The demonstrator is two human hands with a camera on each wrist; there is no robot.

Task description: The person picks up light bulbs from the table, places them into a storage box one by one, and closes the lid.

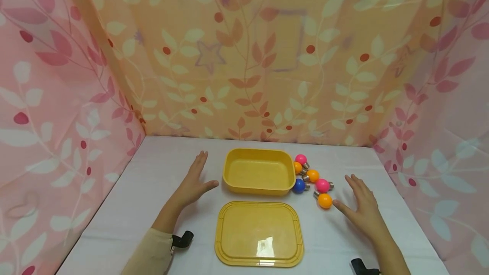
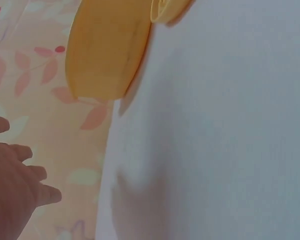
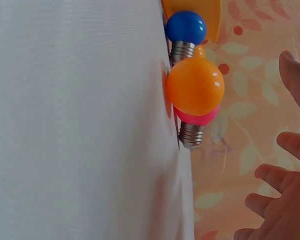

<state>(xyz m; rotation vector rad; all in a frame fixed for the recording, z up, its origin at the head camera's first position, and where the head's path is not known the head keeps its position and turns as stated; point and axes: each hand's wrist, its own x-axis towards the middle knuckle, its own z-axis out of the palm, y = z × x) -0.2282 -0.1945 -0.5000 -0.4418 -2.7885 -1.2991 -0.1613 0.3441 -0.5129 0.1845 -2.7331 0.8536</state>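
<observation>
My left hand (image 1: 193,185) hovers left of a yellow plastic box (image 1: 259,172), thumb spread from straight fingers, holding nothing. The box has no cover on it, and its inside is bare. In front of it lies a flat yellow lid (image 1: 259,233). To the right of the box sit several light bulbs with metal screw bases: a blue bulb (image 1: 299,186), pink bulbs (image 1: 322,185) and orange bulbs (image 1: 325,201). My right hand (image 1: 359,207) is just right of the nearest orange bulb, fingers extended and apart. The right wrist view shows that orange bulb (image 3: 195,86) beyond the fingers.
A white cloth (image 1: 126,224) covers the table. Patterned curtains (image 1: 244,54) close off the back and both sides. A black wrist camera mount (image 1: 183,239) shows at the left sleeve, another (image 1: 363,267) at the right wrist.
</observation>
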